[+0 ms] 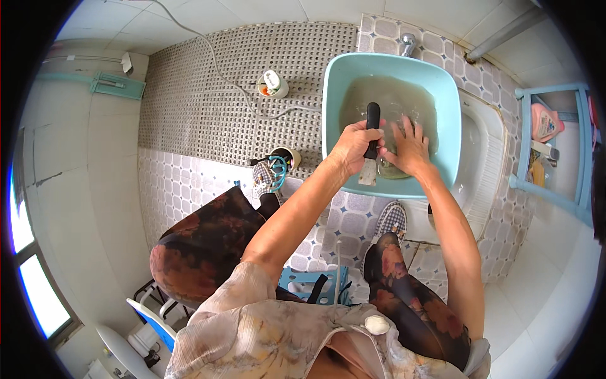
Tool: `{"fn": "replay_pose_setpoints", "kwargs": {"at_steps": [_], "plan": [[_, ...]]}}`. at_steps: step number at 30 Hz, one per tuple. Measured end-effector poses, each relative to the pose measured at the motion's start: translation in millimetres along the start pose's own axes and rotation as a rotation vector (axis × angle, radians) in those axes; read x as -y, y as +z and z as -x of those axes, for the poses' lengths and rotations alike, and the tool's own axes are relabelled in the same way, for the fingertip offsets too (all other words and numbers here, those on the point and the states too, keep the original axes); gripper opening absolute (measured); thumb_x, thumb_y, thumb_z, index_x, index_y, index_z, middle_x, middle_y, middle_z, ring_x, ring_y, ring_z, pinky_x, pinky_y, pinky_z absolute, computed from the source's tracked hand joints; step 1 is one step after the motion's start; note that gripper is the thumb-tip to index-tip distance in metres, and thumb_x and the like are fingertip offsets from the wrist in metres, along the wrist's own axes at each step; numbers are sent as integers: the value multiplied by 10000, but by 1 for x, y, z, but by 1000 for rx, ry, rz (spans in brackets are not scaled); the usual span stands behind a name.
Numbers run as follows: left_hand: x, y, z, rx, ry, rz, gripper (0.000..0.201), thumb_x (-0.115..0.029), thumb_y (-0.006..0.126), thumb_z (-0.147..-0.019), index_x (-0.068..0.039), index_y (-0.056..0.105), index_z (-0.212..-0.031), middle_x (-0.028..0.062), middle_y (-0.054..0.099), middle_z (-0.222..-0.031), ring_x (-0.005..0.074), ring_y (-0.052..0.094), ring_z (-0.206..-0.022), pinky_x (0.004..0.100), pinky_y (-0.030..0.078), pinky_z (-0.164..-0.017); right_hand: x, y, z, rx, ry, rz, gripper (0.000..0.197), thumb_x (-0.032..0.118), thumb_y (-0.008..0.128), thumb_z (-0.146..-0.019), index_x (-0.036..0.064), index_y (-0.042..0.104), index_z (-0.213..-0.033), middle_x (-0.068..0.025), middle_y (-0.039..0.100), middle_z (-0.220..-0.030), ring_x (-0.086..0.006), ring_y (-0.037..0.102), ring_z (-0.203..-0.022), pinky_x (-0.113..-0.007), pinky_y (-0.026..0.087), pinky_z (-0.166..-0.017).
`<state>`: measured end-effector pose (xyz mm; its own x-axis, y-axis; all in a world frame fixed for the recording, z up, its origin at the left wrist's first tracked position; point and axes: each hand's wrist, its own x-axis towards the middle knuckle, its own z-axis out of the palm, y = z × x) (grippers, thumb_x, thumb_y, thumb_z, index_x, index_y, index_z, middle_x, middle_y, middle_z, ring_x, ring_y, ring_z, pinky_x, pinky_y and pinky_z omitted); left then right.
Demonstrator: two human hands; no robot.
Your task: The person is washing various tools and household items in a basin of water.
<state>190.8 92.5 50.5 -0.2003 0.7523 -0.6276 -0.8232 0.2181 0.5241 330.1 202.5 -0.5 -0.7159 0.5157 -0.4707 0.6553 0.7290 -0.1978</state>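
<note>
My left hand [351,146] is closed around the black handle of a scraper [373,118]. Its flat, stained metal blade points back toward me, over the near side of a light blue plastic basin [329,101]. Cloudy greyish water [369,88] fills the lower part of the basin. My right hand [411,148] is spread, with its fingertips in the water just right of the scraper. Ripples show around those fingers. Whatever lies beneath the murky surface cannot be made out.
A tap [408,43] stands behind the basin, and a squat toilet [486,158] lies to its right. Left are a perforated grey mat [189,82], a hose [218,63] and a container holding a white bottle [271,79]. A blue shelf [549,192] holds bottles at far right.
</note>
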Motion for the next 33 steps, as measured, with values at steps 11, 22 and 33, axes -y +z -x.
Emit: {"fn": "replay_pose_setpoints", "kwargs": {"at_steps": [11, 22, 33], "plan": [[-43, -7, -1, -65, -27, -218, 358, 51, 569, -820, 82, 527, -1174, 131, 563, -886, 210, 613, -746, 381, 622, -669, 0, 2, -1, -45, 9, -10, 861, 389, 726, -764, 187, 317, -1495, -135, 174, -1569, -440, 230, -1387, -586, 308, -1051], [-158, -34, 32, 23, 58, -1201, 343, -80, 513, -925, 4, 614, -1241, 69, 641, -790, 103, 620, -613, 234, 537, -516, -1, 4, 2, -33, 45, -20, 818, 378, 740, -778, 202, 357, -1480, -100, 191, -1564, -398, 236, -1384, -538, 280, -1070], [-244, -163, 17, -452, -38, -1571, 263, -63, 498, -842, 51, 703, -959, 110, 622, -610, 187, 607, -469, 302, 507, -463, 3, 7, -4, -20, 54, 7, 823, 395, 740, -776, 193, 360, -1477, -84, 164, -1567, -386, 212, -1389, -554, 286, -1071]]}}
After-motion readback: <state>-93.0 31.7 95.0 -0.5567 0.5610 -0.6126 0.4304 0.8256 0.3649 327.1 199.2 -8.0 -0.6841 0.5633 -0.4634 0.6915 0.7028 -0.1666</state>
